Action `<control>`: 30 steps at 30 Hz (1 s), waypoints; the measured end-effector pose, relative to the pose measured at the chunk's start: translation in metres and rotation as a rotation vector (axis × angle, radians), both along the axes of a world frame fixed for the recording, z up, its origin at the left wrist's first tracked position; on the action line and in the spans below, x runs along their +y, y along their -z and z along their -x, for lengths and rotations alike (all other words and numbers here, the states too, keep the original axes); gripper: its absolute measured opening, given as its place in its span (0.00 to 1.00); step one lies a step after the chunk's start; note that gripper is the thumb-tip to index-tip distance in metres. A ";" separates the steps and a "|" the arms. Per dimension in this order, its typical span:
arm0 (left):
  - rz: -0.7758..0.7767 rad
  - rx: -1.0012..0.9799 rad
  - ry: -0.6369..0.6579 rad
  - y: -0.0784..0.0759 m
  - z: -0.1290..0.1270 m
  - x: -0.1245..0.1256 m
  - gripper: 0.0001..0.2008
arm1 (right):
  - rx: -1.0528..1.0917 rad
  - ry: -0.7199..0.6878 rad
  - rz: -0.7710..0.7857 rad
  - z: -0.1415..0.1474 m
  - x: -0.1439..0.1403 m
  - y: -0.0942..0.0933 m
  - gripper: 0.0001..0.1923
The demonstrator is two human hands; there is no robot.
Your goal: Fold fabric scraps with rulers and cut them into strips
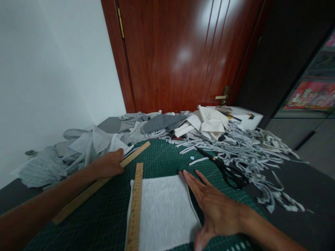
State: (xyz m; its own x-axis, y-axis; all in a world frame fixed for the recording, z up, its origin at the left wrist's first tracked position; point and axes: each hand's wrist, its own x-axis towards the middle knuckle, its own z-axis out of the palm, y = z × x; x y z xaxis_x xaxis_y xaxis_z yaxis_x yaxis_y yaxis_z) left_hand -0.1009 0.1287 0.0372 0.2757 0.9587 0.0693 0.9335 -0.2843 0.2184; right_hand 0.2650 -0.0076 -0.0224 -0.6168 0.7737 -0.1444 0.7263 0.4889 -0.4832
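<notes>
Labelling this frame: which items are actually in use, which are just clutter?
In use:
left hand gripping long wooden ruler
right hand flat on white fabric piece
second ruler along its left edge
cutting mat

Lying about:
scissors
strip offcuts
fabric pile

Near end of short wooden ruler (pixel 135 209) and white fabric square (pixel 163 212) cut off by bottom edge. Left hand (pixel 108 164) covers part of long wooden ruler (pixel 101 181). Scissors (pixel 225 169) handles lost among strips. Ruler markings too small to read.
</notes>
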 end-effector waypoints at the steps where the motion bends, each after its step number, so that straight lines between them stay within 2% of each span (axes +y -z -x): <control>1: 0.017 -0.030 0.003 -0.006 -0.001 0.001 0.09 | -0.003 -0.001 -0.003 0.000 0.000 0.000 0.88; 6: 0.063 -0.267 0.011 -0.048 -0.017 -0.007 0.15 | 0.009 -0.002 -0.019 0.001 0.000 0.000 0.89; 8: 0.113 -0.389 0.052 -0.056 -0.033 -0.019 0.23 | 0.007 0.003 -0.017 0.001 0.001 0.002 0.89; 9: 0.136 -0.439 0.081 -0.056 -0.043 -0.026 0.27 | 0.002 0.006 -0.016 0.001 0.001 0.003 0.90; 10: 0.175 -0.505 0.113 -0.051 -0.054 -0.035 0.31 | -0.003 0.007 -0.015 0.000 0.002 0.004 0.90; 11: 0.263 -0.664 0.157 -0.042 -0.066 -0.045 0.35 | -0.008 0.007 -0.015 0.000 0.002 0.006 0.91; 13: 0.427 -0.880 0.195 -0.017 -0.090 -0.065 0.41 | -0.006 -0.003 -0.026 0.000 0.003 0.008 0.90; 16: 0.621 -0.996 0.199 0.027 -0.120 -0.090 0.37 | 0.017 -0.019 -0.044 0.000 0.002 0.008 0.90; 19: 0.681 -1.082 0.187 0.057 -0.138 -0.103 0.35 | 0.031 -0.011 -0.036 0.000 0.002 0.009 0.93; 22: 0.601 -1.056 0.192 0.067 -0.147 -0.107 0.38 | 0.082 -0.033 -0.071 -0.006 0.003 0.015 0.91; 25: 0.450 -0.897 0.198 0.067 -0.150 -0.108 0.37 | 0.124 -0.075 -0.088 -0.014 0.003 0.021 0.83; 30: 0.344 -0.652 0.284 0.056 -0.148 -0.117 0.10 | 0.118 -0.097 -0.079 -0.018 0.003 0.017 0.76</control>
State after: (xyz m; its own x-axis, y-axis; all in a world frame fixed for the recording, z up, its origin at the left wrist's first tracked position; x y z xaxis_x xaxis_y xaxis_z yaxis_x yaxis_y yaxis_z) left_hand 0.0468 0.0117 -0.0188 0.5189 0.8547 0.0139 0.4889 -0.3101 0.8154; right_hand 0.2826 -0.0043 -0.0396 -0.6982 0.7158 -0.0079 0.6147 0.5938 -0.5192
